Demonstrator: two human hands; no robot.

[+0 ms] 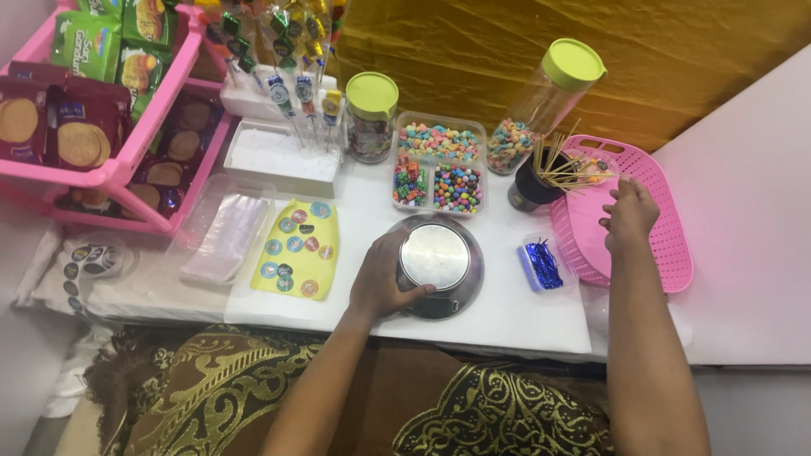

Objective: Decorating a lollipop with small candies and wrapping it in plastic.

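Note:
A round silver kitchen scale (pixel 439 262) sits on the white table near its front edge. My left hand (pixel 382 277) grips its left side, thumb on the front rim. My right hand (pixel 628 214) hovers over the pink perforated basket (pixel 667 236) at the right, fingers loosely curled and holding nothing I can see. Just left of that hand stands a dark cup of wooden skewers (pixel 541 179).
A divided clear tray of colourful candies (pixel 438 165) and two green-lidded jars (pixel 372 114) (pixel 541 105) stand behind the scale. A small tub of blue twist ties (pixel 542 263), a yellow sticker sheet (pixel 297 249), clear bags (pixel 221 236) and a pink biscuit rack (pixel 110 110) lie around.

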